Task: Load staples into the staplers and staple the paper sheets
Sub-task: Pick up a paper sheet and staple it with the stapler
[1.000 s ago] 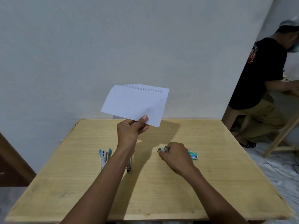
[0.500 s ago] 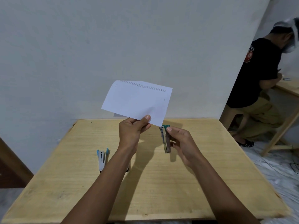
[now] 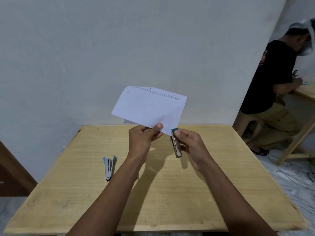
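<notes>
My left hand point(image 3: 144, 138) pinches the lower edge of white paper sheets point(image 3: 148, 108), held up above the wooden table point(image 3: 170, 193); a row of small print runs along their top edge. My right hand point(image 3: 192, 147) grips a green-tipped metal stapler point(image 3: 176, 143), held upright with its green end at the sheets' lower right corner. A second stapler with blue tips point(image 3: 109, 166) lies on the table to the left of my left forearm. A small metal piece point(image 3: 137, 177) peeks out beside that forearm; most of it is hidden.
A plain wall stands right behind the table. At the right, another person in a black shirt point(image 3: 272, 79) sits at a second wooden table point(image 3: 306, 92). A dark wooden panel point(image 3: 10, 167) is at the far left.
My right hand picked the green-tipped stapler up off the table and raised it to the sheets' lower right corner. The left hand kept the sheets raised, tilting them a little.
</notes>
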